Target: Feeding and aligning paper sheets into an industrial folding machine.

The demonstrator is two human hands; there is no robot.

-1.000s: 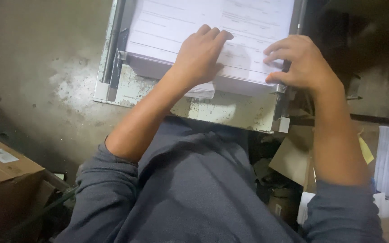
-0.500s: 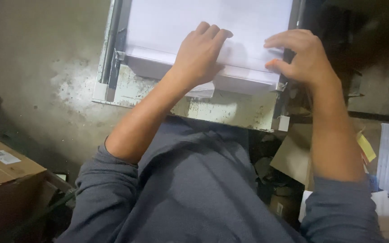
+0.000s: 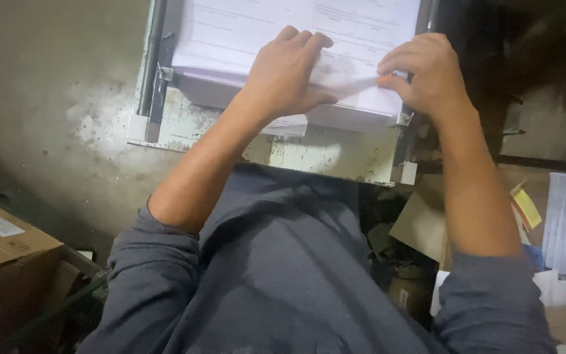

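I see my left hand (image 3: 286, 82) pressed flat, fingers together, on the paper stack (image 3: 244, 39) lying on the far metal bench (image 3: 322, 154); my right hand (image 3: 427, 72) pinches its near-right sheet corner.

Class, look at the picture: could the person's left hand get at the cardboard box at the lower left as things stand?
Probably yes. The left hand rests on the paper stack, and nothing visible blocks the way to the cardboard box, though it must let go first.

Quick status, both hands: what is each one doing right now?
Left hand: open, lying flat on the paper stack, holding nothing.
Right hand: closed, fingertips pinching the corner of the top sheet.
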